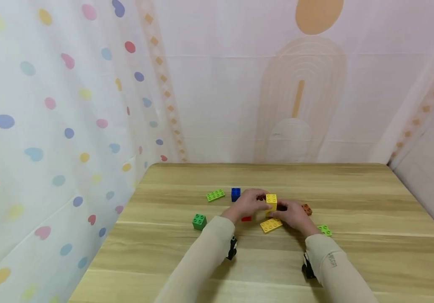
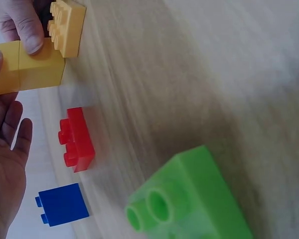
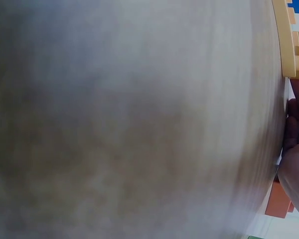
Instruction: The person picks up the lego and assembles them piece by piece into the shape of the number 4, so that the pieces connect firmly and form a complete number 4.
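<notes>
Two sunny yellow bricks [image 1: 271, 201] stacked, thin seam, four studs up top; left hand [image 1: 249, 203] and right hand [image 1: 293, 215] pinch them, fingers half-curled; plate [image 1: 271, 225] at six o'clock.

The left-wrist view crops stacked yellow plastic blocks [image 2: 40, 74] at left and a studded green plastic block [image 2: 209, 191] below, while the left hand [image 1: 249, 203] largely hides a red plastic block [image 1: 246, 218] in the head view.

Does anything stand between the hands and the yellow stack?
Nothing visible does: the left hand and right hand both grip the yellow stack directly. The flat yellow brick lies nearer the person, not between.
</notes>
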The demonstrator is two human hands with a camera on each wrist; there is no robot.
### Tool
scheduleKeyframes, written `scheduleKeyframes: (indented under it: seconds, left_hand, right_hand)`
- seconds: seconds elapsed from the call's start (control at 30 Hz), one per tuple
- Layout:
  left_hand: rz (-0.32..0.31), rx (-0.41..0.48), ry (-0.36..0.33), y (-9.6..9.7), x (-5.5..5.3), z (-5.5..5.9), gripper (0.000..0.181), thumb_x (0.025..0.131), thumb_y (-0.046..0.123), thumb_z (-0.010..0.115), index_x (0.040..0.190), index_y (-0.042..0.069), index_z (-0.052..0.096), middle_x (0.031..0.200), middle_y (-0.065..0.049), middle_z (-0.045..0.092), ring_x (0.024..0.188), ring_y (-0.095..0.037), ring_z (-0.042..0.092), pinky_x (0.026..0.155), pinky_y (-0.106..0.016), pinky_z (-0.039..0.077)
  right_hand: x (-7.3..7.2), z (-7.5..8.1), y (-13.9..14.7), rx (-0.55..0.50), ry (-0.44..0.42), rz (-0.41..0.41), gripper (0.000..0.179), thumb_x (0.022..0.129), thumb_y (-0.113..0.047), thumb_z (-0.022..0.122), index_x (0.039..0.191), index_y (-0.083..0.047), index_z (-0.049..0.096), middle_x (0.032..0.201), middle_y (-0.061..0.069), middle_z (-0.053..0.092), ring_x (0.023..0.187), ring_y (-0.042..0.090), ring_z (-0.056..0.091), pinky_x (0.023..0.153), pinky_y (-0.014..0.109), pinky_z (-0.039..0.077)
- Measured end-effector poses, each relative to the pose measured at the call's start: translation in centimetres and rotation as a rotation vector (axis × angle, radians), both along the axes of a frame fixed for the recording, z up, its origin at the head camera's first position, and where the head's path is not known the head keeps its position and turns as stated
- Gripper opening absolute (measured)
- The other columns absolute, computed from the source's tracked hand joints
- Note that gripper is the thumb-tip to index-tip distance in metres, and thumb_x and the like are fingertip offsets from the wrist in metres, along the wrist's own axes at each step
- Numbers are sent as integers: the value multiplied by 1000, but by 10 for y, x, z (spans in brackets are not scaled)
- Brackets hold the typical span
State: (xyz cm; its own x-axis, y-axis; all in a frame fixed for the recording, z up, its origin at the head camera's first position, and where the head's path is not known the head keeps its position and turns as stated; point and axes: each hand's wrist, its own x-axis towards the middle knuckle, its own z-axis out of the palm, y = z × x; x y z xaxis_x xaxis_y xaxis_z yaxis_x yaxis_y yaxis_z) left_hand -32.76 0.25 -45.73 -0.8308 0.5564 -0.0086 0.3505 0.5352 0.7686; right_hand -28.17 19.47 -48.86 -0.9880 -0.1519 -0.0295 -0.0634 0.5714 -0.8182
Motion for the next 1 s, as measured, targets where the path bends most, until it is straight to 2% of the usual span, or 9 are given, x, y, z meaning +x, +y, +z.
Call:
scheduleKeyframes:
  seconds: [0.27,0.7,0.83,1.0]
  left_hand:
    - [36,-9,-11,3,2,-6,29,91,25,75,118,17,71,107,8,65,97,-9,57,86,-30,48]
    - [5,-2,-5,4,5,-7,23,90,23,75,112,16,71,102,8,65,92,-9,56,83,-28,48]
    - [15,-11,4,3,6,-6,24,91,24,75,113,17,71,104,9,65,94,-8,56,84,-28,48]
    - [25,-27,11,1,7,-4,22,91,24,74,112,18,71,106,7,65,97,-9,58,86,-30,49]
  right_hand:
    - [0,-1,2,11,11,-3,47,92,-25,74,132,-4,63,127,13,64,108,26,60,94,48,47]
    - [7,1,6,-8,0,23,44,92,-21,72,131,-2,63,125,14,64,108,24,60,93,47,48]
    - [7,4,6,-28,-5,31,46,93,-21,72,133,-2,61,126,14,64,107,24,60,91,45,48]
    - [7,7,7,-52,-28,45,51,93,-26,72,137,-2,58,131,15,61,115,28,58,95,47,47]
